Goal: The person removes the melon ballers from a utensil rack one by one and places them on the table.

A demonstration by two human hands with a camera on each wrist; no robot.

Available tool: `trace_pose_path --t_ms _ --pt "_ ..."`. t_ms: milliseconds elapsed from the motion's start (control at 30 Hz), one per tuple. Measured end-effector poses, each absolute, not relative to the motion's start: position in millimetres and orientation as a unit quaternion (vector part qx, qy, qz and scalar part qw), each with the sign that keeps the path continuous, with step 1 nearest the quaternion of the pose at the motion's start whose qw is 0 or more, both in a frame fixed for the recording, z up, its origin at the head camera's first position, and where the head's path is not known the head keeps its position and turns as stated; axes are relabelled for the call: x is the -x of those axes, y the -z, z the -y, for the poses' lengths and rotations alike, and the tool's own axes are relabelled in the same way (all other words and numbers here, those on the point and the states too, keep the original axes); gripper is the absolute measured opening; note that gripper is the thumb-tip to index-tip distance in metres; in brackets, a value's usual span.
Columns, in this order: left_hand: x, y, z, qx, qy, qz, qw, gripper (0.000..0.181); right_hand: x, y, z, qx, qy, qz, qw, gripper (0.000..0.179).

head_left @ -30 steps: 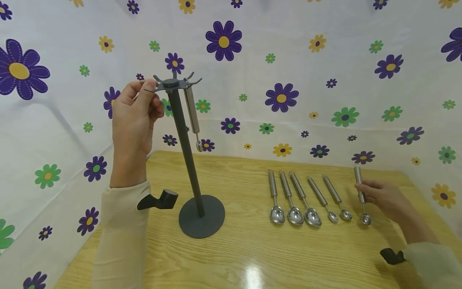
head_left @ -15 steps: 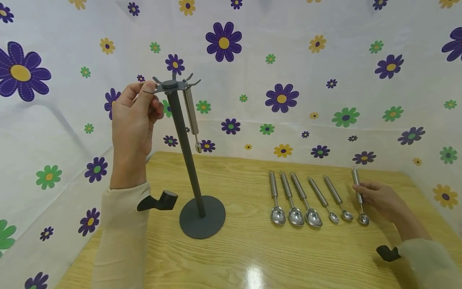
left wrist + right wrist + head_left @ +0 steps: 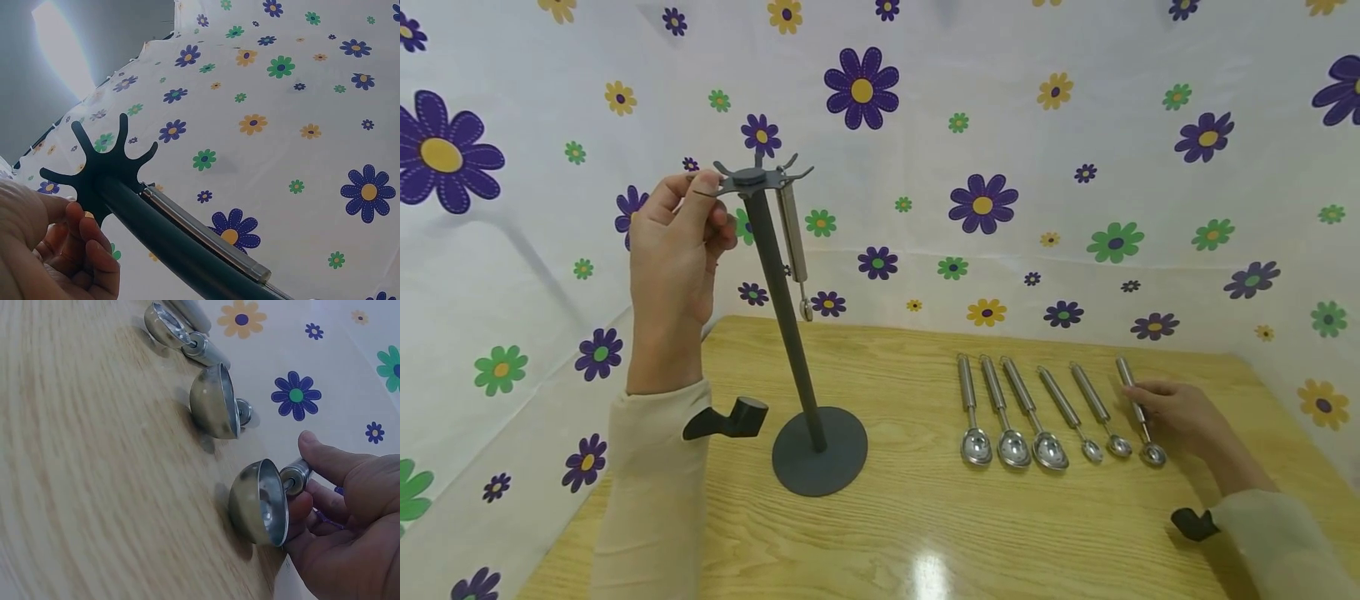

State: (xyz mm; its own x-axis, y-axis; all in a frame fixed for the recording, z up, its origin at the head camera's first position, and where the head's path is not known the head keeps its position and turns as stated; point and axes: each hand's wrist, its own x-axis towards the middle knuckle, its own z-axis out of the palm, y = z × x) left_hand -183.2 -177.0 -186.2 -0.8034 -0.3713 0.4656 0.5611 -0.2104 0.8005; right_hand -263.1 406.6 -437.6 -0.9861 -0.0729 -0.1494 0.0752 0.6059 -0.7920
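Note:
A dark grey rack stand (image 3: 781, 308) with a ring of curved hooks at its top rises from a round base on the table. My left hand (image 3: 670, 267) pinches one of those hooks between thumb and finger. From another hook hangs a small metal scoop (image 3: 792, 233), bowl downward; its handle also shows beside the post in the left wrist view. Far to the right, my right hand (image 3: 1183, 421) grips the handle of a round-bowled metal scoop (image 3: 253, 503) between thumb and fingers. That bowl is low over the table; whether it touches the wood cannot be told.
Several more metal scoops (image 3: 1013, 450) lie in a row left of the right hand, bowls toward me, handles away. The wooden table (image 3: 895, 517) meets a flower-patterned cloth (image 3: 925, 150) behind and at the sides.
My right hand has shifted a little to the left with its scoop, whose handle now leans further left. The left hand keeps its pinch on the hook.

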Motion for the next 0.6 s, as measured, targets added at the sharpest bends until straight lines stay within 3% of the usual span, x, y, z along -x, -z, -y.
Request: trace_pose_path --t_ms 600 --pt "183.0 186.8 175.7 0.084 0.769 0.555 0.306 0.013 265.4 440.3 -395.9 0.001 0.346 -0.938 0.025 0.059"
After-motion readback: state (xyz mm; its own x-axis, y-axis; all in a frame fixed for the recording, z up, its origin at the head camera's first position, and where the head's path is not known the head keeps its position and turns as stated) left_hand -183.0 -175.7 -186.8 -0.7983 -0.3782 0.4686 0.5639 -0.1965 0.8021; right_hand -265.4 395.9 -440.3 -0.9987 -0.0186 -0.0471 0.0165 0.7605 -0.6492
